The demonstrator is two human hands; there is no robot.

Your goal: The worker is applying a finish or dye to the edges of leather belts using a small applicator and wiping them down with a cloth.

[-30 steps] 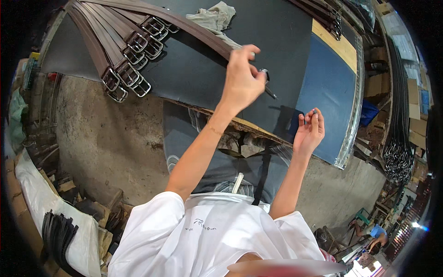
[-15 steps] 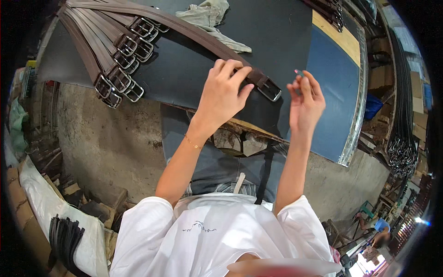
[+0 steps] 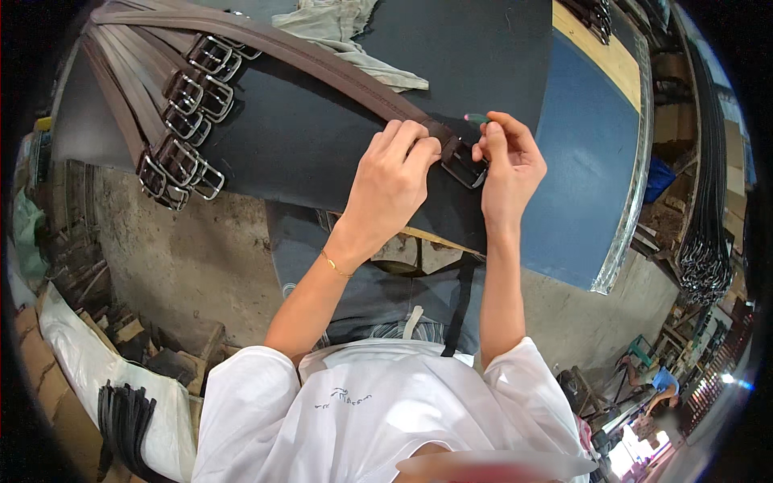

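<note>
A brown belt (image 3: 338, 72) stretches from the far left of the dark tabletop to its near edge, ending in a metal buckle (image 3: 465, 165). My left hand (image 3: 394, 165) is closed on the belt just behind the buckle, its fingertips partly hidden. Between the fingertips of my right hand (image 3: 511, 165) is a small slim green thing with a pink tip (image 3: 475, 118), too small to identify surely. That hand hovers beside the buckle, with the tip pointing left above the belt. Several more brown belts (image 3: 133, 80) lie fanned out at the left, their buckles toward me.
A crumpled pale cloth (image 3: 338, 36) lies at the far side of the table (image 3: 475, 48). A blue sheet (image 3: 584, 177) covers its right part. Dark belts (image 3: 700, 258) hang at the right. Dark strips (image 3: 125, 423) rest at the lower left. Another person (image 3: 662, 386) is far off, lower right.
My right hand has moved left and slightly up, bringing the green thing close over the belt's buckle end. My left hand keeps its hold on the belt.
</note>
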